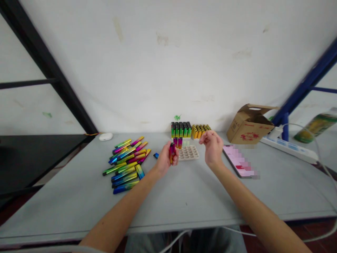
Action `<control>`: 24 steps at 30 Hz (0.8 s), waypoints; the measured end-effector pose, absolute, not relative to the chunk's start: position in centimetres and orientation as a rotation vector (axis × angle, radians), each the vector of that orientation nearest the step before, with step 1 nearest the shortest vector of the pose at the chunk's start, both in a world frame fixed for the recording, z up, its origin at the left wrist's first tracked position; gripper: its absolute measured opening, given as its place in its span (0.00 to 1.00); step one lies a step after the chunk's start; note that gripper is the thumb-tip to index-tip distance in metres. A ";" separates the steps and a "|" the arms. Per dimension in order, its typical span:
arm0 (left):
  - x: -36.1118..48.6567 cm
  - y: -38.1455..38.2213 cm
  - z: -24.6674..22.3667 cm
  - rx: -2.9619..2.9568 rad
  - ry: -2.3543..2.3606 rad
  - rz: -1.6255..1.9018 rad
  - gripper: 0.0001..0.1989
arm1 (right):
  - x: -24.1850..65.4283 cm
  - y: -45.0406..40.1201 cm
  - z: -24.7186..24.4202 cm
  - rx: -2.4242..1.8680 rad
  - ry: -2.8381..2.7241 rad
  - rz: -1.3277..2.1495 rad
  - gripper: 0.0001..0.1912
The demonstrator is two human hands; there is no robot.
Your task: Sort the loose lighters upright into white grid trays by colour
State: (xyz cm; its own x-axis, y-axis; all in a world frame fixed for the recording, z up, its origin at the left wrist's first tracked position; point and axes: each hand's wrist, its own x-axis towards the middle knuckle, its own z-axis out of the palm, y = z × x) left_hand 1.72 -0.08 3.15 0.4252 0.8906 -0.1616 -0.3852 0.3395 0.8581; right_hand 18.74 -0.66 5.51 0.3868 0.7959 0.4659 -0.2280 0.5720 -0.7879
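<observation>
My left hand [165,156] is closed around a purple-and-orange lighter [172,151] with a black top, held nearly upright. My right hand [213,147] is raised to the right of the tray, its fingers loosely bent and nothing visible in them. Between the hands lies a whitish tray [191,153] with rows of round holes, its left part hidden by my left hand. Two purple lighters [178,142] stand upright at its back left. A blue lighter [156,155] lies partly hidden beside my left hand. A loose pile of shiny multicoloured lighters [127,163] lies to the left.
Behind the tray stand a block of green lighters [181,130] and a block of yellow ones [200,131]. A phone [240,161], an open cardboard box [247,126], a power strip [291,149] and a bottle [316,126] are on the right. A white case [105,136] lies back left.
</observation>
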 end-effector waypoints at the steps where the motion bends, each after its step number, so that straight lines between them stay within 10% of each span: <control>1: 1.7 -0.1 3.1 0.873 0.729 0.928 0.29 | 20.1 1.1 3.7 -0.845 -1.040 0.611 0.12; 24: 1.3 -0.1 2.6 0.963 0.720 0.951 0.26 | 24.4 4.3 -2.8 -1.468 -1.894 0.186 0.18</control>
State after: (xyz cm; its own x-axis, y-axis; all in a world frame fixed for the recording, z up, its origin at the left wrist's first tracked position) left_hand 1.27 -0.05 2.58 0.4174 0.9038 -0.0947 -0.3359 0.2503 0.9080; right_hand 24.41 4.32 -2.82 -0.0912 0.8893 0.4482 0.7853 0.3409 -0.5167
